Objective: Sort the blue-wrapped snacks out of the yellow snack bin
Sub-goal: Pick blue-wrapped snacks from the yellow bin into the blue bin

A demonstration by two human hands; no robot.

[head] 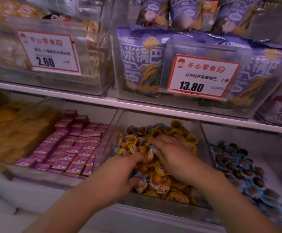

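The clear bin (160,115) in the middle of the lower shelf is heaped with small yellow-wrapped snacks (162,184). A few blue-wrapped snacks (137,175) show among them near my fingers. My left hand (120,175) is dug into the pile at the front left, fingers curled among the wrappers; what it holds is hidden. My right hand (174,152) lies palm down on the heap with fingers spread, pressing into the snacks. The neighbouring bin on the right holds a mass of blue-wrapped snacks (244,172).
Left of the yellow bin is a bin of pink boxed snacks (73,145), and further left yellow packets (7,128). The upper shelf carries clear bins with purple bags (143,64) and price tags (202,76). A white shelf edge (52,93) runs across.
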